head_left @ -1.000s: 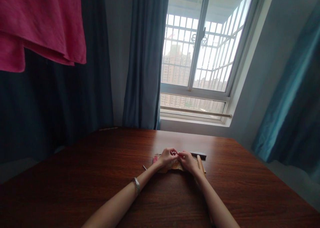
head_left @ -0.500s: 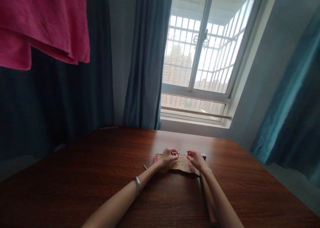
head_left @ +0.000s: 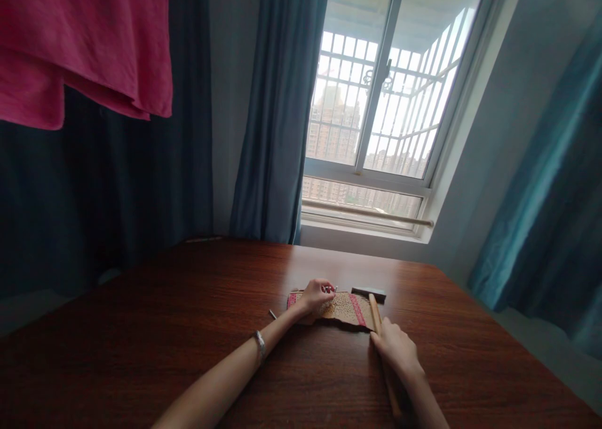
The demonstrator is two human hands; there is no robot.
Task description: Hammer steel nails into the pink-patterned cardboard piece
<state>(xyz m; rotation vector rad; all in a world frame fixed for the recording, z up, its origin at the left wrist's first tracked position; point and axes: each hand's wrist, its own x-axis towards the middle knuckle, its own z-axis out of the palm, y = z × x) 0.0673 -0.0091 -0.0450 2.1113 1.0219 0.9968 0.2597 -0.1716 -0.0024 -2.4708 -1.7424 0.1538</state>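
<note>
A hammer with a dark head and a long wooden handle (head_left: pixel 374 310) lies on the table, its head past the right end of a strip of cardboard (head_left: pixel 345 310). My right hand (head_left: pixel 399 349) is closed around the handle below the head. The strip is tan and dotted with many small marks or holes, with pink bands near both ends. Over its left part, my left hand (head_left: pixel 318 294) is pinched on a small shiny metal piece (head_left: pixel 335 288), most of it hidden by the fingers. Left of the strip, a short metal rod (head_left: pixel 272 314) rests on the wood.
The brown wooden table (head_left: pixel 164 354) reaches to the wall under a barred window (head_left: pixel 371 103). Dark blue curtains (head_left: pixel 277 115) hang behind it and to the right. A pink cloth (head_left: pixel 94 46) hangs at upper left.
My right hand has left the right end of the cardboard and come down and right onto the hammer's handle, uncovering the hammer head. My left hand has stayed in place.
</note>
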